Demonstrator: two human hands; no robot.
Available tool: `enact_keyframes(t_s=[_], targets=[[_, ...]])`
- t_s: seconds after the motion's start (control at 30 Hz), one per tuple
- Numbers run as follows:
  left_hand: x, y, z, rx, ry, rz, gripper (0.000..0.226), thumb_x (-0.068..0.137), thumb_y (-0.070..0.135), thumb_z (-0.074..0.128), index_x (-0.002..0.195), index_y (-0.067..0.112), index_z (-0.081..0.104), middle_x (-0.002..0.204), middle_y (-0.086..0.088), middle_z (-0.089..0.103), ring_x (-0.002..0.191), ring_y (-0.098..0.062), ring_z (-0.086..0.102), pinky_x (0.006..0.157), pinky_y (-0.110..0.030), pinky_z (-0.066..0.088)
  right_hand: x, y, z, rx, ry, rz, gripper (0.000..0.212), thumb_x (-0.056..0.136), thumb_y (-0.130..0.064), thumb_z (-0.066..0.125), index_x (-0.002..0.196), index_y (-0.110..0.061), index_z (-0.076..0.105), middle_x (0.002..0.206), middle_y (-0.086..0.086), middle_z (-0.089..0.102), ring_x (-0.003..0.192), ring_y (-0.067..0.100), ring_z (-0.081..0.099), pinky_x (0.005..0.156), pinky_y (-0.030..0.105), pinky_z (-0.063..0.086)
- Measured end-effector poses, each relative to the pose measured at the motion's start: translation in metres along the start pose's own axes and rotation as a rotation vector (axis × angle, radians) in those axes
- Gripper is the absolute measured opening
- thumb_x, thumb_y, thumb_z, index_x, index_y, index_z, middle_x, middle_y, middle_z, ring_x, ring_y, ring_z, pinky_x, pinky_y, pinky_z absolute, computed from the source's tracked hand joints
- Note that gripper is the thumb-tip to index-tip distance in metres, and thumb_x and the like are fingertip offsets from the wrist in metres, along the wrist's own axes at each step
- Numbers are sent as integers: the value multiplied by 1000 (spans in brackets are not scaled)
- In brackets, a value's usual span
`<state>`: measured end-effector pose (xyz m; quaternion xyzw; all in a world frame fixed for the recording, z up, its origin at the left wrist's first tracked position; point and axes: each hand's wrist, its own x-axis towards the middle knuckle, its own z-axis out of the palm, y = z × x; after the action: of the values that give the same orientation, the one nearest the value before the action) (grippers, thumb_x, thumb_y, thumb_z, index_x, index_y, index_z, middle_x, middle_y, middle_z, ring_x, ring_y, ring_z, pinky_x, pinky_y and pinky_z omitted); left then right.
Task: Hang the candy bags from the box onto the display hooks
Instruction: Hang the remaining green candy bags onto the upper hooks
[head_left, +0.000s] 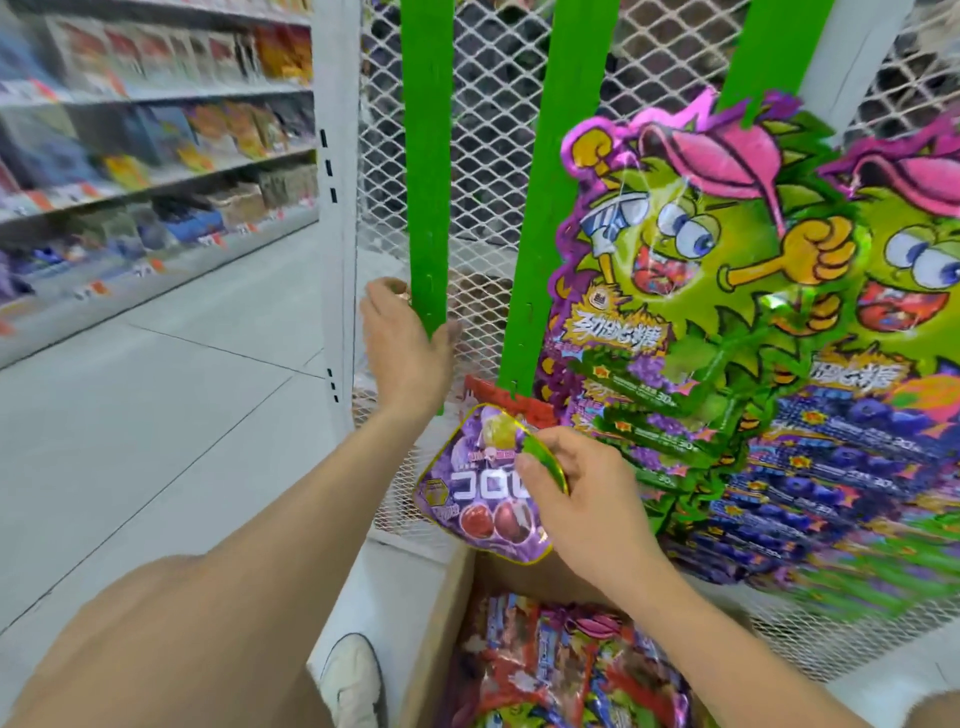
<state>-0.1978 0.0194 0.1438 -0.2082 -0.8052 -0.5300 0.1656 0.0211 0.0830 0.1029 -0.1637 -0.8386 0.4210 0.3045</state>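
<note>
My right hand (571, 483) pinches the top of a purple grape candy bag (478, 499), holding it just above the cardboard box (441, 613). The box sits low in view and holds several more candy bags (550, 670). My left hand (405, 343) grips the lower end of a green hanging strip (428, 182) on the white mesh display. A second green strip (540, 208) stands to its right. Large green monster candy bags (691, 270) hang in rows on the right.
White wire mesh panel (483, 156) backs the display. A blurred shelf aisle of goods (156, 130) runs along the left over a pale tiled floor (182, 415). My knee and a white shoe (353, 680) are beside the box.
</note>
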Motion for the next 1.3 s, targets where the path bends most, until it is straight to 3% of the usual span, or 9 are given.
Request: enact_keyframes(t_s=[0.1, 0.3, 0.43, 0.53, 0.67, 0.73, 0.83, 1.0, 1.3], targets=[[3, -5, 0, -52, -25, -52, 60, 79, 26, 92, 117, 15, 46, 115, -9, 59, 103, -29, 60, 90, -44, 50, 2, -4, 0, -29, -8, 7, 16, 96, -40, 60, 93, -26, 66, 76, -3, 69, 71, 26, 62, 69, 49, 53], [-10, -6, -37, 1, -367, -85, 19, 96, 36, 77, 102, 19, 72, 80, 10, 66, 70, -6, 61, 60, -16, 46, -4, -8, -4, -156, -91, 106, 17, 106, -31, 54, 120, -31, 63, 90, -10, 64, 65, 14, 47, 70, 38, 42], [-34, -9, -64, 180, -614, -108, 34, 107, 39, 59, 82, 14, 56, 69, -1, 50, 68, -26, 51, 60, -39, 45, -12, -26, -5, -159, -177, 169, 39, 107, -13, 50, 144, -24, 55, 116, 15, 73, 79, 18, 67, 81, 33, 51], [-51, -5, -80, 166, -756, -161, 39, 110, 42, 50, 83, 13, 50, 78, -7, 54, 76, -33, 61, 78, -51, 60, -16, -26, 0, -169, -225, 219, 29, 104, -18, 51, 129, -30, 60, 79, 6, 72, 45, 10, 52, 53, 30, 41], [-69, -2, -91, -7, -880, -255, 29, 113, 34, 47, 92, 16, 57, 78, 0, 63, 64, -12, 67, 62, -32, 62, -21, -24, 8, -107, -240, 214, 14, 105, -28, 50, 106, -29, 64, 45, -9, 53, 49, 28, 64, 51, 34, 45], [-74, -3, -91, -41, -936, -288, 30, 114, 33, 44, 100, 11, 59, 88, -4, 65, 65, -10, 67, 61, -28, 60, -23, -25, 12, -82, -246, 198, 16, 107, -28, 48, 115, -28, 62, 43, -13, 53, 46, 23, 63, 50, 31, 44], [-79, 0, -90, -74, -975, -340, 33, 114, 37, 43, 115, 11, 64, 101, -13, 69, 81, -19, 64, 78, -41, 61, -23, -24, 16, -121, -196, 128, 23, 110, -34, 48, 119, -22, 64, 50, -27, 54, 45, 8, 50, 58, 30, 37], [-84, 11, -89, -216, -1010, -485, 33, 112, 36, 48, 122, 13, 70, 118, -18, 76, 97, -29, 73, 102, -55, 56, -17, -25, 19, -105, -46, 73, 30, 109, -38, 49, 93, -18, 64, 59, 9, 54, 48, 16, 41, 54, 39, 32], [-82, 17, -96, -251, -999, -458, 41, 107, 46, 55, 103, 13, 78, 95, -6, 79, 78, -21, 71, 81, -41, 61, -10, -23, 17, -141, 134, 89, 50, 101, -55, 61, 73, -14, 59, 49, -2, 38, 50, 22, 43, 51, 32, 27]])
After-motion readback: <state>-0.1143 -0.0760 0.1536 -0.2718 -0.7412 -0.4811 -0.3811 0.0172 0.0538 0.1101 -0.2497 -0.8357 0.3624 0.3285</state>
